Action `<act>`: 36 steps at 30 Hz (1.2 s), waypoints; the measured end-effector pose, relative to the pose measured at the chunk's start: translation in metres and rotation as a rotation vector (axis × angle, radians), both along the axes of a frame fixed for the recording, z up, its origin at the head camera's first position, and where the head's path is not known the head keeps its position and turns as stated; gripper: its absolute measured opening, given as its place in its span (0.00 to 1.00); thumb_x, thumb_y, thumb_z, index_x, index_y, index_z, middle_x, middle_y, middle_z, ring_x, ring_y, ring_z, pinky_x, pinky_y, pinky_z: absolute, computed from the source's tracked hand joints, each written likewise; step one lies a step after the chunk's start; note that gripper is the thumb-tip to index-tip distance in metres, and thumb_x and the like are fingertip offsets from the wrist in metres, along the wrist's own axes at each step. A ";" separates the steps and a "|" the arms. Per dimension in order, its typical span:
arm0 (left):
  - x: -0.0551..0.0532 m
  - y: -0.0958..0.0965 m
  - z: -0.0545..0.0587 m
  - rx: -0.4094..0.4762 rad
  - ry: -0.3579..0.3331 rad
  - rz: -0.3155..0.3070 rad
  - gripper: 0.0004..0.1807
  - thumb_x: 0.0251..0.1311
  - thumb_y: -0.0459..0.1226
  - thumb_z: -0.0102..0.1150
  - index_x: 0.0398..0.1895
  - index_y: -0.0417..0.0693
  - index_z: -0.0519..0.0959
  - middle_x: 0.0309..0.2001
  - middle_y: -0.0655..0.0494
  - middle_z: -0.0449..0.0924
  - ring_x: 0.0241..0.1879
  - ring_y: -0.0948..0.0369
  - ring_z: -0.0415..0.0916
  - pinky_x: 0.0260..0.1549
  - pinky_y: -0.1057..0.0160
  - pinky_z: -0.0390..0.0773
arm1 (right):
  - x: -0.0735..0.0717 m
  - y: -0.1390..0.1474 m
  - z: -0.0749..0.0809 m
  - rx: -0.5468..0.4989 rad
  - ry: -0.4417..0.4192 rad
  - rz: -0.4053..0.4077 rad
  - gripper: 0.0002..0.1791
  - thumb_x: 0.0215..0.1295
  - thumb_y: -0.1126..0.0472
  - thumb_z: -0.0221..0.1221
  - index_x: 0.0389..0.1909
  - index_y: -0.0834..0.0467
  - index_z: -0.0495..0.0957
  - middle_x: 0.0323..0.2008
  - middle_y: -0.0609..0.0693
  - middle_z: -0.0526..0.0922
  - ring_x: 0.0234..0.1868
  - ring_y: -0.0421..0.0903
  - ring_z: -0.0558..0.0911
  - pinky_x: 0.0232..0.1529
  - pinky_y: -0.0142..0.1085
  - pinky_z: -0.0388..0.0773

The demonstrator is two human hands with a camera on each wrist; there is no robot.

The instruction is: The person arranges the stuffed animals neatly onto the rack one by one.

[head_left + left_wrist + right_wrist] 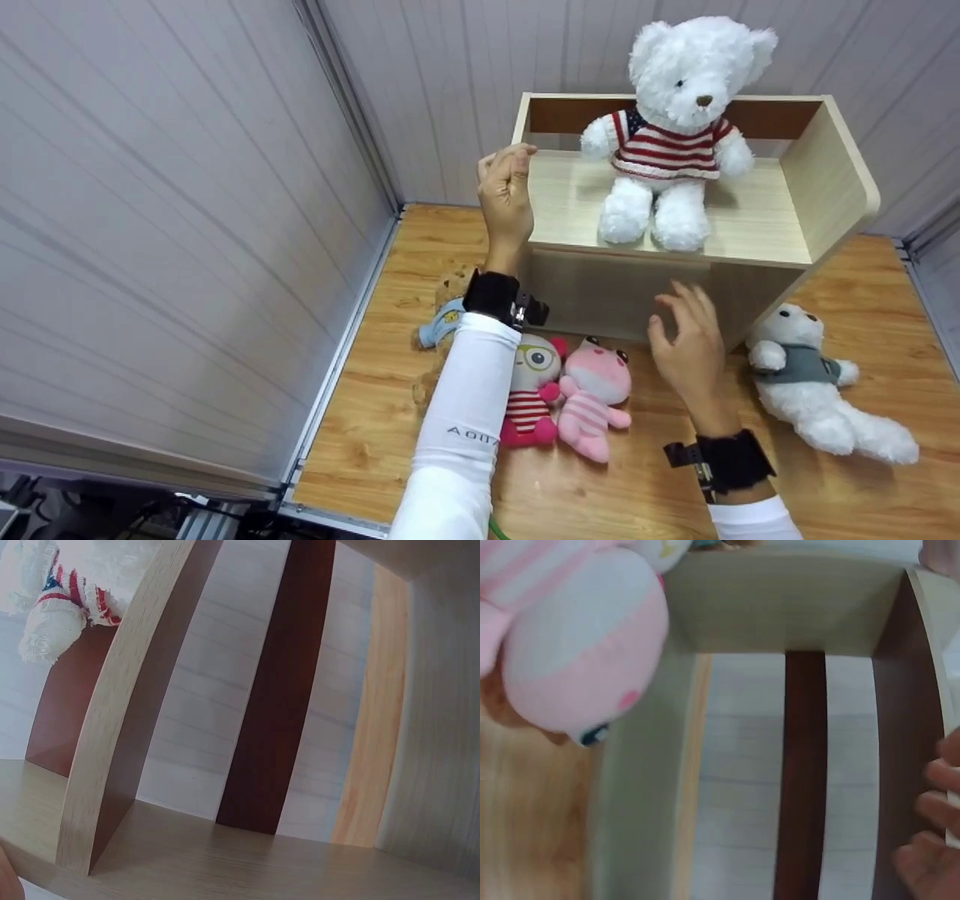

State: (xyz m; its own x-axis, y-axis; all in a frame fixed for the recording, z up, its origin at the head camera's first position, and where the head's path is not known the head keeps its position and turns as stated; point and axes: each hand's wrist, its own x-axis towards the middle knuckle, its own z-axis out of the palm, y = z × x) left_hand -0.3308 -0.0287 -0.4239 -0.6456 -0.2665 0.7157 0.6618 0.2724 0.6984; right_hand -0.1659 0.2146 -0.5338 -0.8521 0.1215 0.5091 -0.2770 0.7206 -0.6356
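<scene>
Surely the white teddy bear is light and squashy; grasp its striped sweater. The right hand is empty, fingers apart; the left hand, I can't tell.

left hand: higher, fingers bent | right hand: lower, fingers loosely curved

Bear sits on shelf, plush apparently behind sleeve.

White plush bear, striped red-and-white sweater, seated upright atop a pale wooden shelf
</scene>
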 end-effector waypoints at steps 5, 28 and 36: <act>0.001 -0.001 -0.001 -0.002 0.002 0.008 0.12 0.75 0.34 0.52 0.42 0.40 0.87 0.45 0.50 0.88 0.52 0.58 0.74 0.61 0.64 0.65 | 0.011 -0.005 -0.023 0.062 -0.266 0.087 0.20 0.65 0.65 0.63 0.56 0.67 0.79 0.66 0.71 0.74 0.68 0.71 0.68 0.69 0.65 0.62; 0.001 0.001 0.000 0.001 0.016 -0.001 0.13 0.75 0.33 0.52 0.41 0.39 0.87 0.44 0.49 0.89 0.52 0.57 0.75 0.62 0.64 0.64 | 0.038 -0.002 -0.090 0.029 -0.882 0.190 0.24 0.70 0.48 0.62 0.50 0.65 0.72 0.42 0.57 0.80 0.40 0.51 0.78 0.39 0.41 0.74; 0.001 -0.001 0.000 -0.024 0.015 0.012 0.13 0.75 0.33 0.52 0.42 0.40 0.87 0.45 0.50 0.89 0.53 0.57 0.75 0.61 0.64 0.65 | 0.041 -0.003 -0.101 0.012 -0.917 0.171 0.24 0.73 0.41 0.58 0.40 0.60 0.73 0.29 0.50 0.77 0.30 0.46 0.75 0.31 0.37 0.67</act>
State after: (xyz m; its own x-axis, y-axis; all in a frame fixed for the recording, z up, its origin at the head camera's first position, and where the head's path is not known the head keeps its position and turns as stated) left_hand -0.3293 -0.0293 -0.4242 -0.6316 -0.2567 0.7315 0.6689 0.2967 0.6816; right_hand -0.1245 0.2120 -0.6352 -0.9276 -0.0438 -0.3710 0.2263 0.7244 -0.6512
